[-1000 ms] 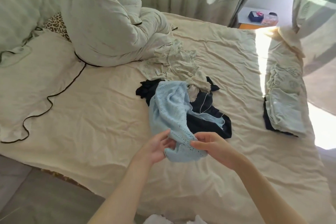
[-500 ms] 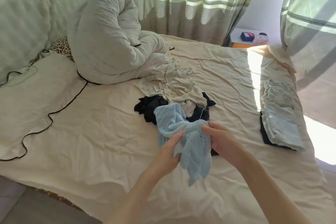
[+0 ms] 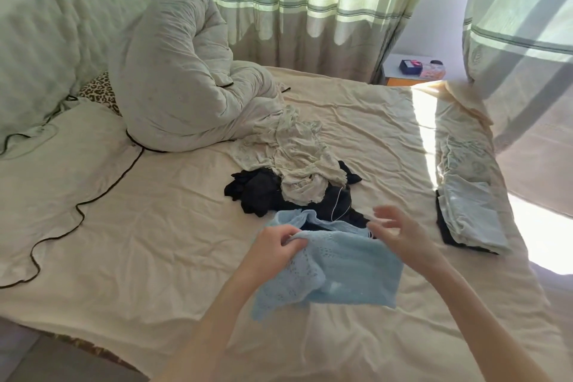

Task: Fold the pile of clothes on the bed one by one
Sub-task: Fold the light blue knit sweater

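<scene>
A light blue knitted garment (image 3: 347, 273) lies spread on the cream bed sheet (image 3: 155, 242) in front of me. My left hand (image 3: 273, 246) pinches its upper left edge. My right hand (image 3: 400, 236) hovers over its upper right corner with fingers spread, blurred, holding nothing. Just behind lies the pile: black clothes (image 3: 260, 195) with a cream lacy garment (image 3: 294, 158) on top. A stack of folded pale clothes (image 3: 468, 211) sits at the right side of the bed.
A bunched grey-white duvet (image 3: 179, 77) stands at the back left, beside pillows (image 3: 55, 146). Curtains (image 3: 294, 3) hang behind the bed. A small bedside table (image 3: 409, 71) with boxes is at the back right. The near bed edge runs along the lower left.
The blue garment was bunched and lifted between both hands; now it lies spread flat on the sheet. My right hand has let go and opened.
</scene>
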